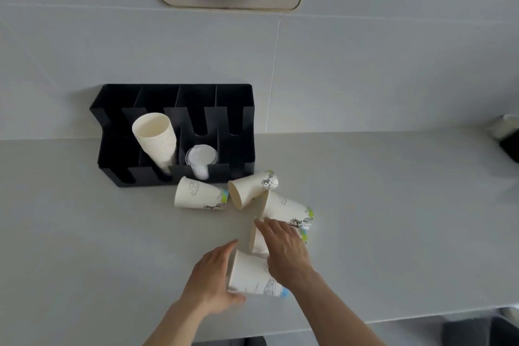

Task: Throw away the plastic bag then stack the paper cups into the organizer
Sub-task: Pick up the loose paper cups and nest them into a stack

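Five loose paper cups lie on the bench at five o'clock from the organizer. My left hand grasps the nearest cup, its long axis pointing three o'clock; my right hand rests open on the next cup.

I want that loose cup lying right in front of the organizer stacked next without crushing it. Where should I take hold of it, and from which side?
Grip the paper cup across its side wall, near the middle, coming down from above. It lies on its side on the counter, wide mouth to the left, with the organizer close behind it, so the top is the open approach. Keep your fingers light; the thin wall will probably dent.
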